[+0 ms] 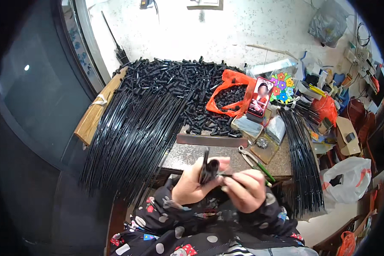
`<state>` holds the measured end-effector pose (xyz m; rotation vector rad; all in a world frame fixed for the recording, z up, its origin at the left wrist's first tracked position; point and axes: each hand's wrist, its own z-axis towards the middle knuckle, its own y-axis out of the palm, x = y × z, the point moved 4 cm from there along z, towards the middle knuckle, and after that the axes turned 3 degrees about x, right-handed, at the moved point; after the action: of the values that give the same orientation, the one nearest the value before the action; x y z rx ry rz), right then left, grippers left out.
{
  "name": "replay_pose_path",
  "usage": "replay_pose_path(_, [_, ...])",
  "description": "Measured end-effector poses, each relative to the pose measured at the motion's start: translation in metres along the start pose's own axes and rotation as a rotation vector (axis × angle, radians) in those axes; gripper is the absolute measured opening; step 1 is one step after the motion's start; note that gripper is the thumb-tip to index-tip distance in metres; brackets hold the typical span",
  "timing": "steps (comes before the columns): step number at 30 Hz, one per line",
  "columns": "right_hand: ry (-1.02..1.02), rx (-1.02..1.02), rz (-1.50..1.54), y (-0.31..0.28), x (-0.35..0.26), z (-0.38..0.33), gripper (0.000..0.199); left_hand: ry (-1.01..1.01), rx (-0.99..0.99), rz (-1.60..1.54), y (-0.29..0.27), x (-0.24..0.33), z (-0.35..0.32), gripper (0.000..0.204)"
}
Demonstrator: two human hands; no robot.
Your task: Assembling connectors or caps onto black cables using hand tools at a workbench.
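My left hand [188,182] is closed around a black plastic piece with a round opening [213,165]; a thin dark stem sticks up beside it. Close by on its right, my right hand [245,190] pinches with thumb and fingertips at something small and thin, too blurred to name, up against the black piece. Both hands are over the near edge of the worktable [179,157]. Just past the right hand lies a pair of pincers [257,163] with green handles.
Black tubular parts [166,74] are heaped at the back. Long black rods [128,132] overhang the table's left; another bundle [303,162] hangs at right. A red plastic bag [248,94] holds small black pieces beside a propped phone [261,96]. A dark bar [211,140] fronts the heap.
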<state>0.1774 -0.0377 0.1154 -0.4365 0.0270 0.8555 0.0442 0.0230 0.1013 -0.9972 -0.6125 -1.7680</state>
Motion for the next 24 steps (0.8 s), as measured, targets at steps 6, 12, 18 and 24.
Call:
replay_pose_path(6, [0.287, -0.342, -0.747, -0.014, 0.08, -0.1, 0.04, 0.063, 0.128, -0.061, -0.029, -0.014, -0.014, 0.028])
replay_pose_path(12, [1.263, -0.372, 0.336, -0.008, 0.136, -0.203, 0.037, -0.09, -0.004, 0.05, -0.014, 0.0, 0.006, 0.057])
replay_pose_path(18, [0.321, -0.451, 0.098, -0.031, 0.011, -0.018, 0.02, 0.077, 0.155, 0.061, -0.047, 0.0, 0.011, 0.087])
replay_pose_path(24, [-0.074, -0.385, -0.327, -0.044, -0.018, 0.018, 0.01, 0.133, 0.217, 0.337, -0.051, 0.018, 0.011, 0.107])
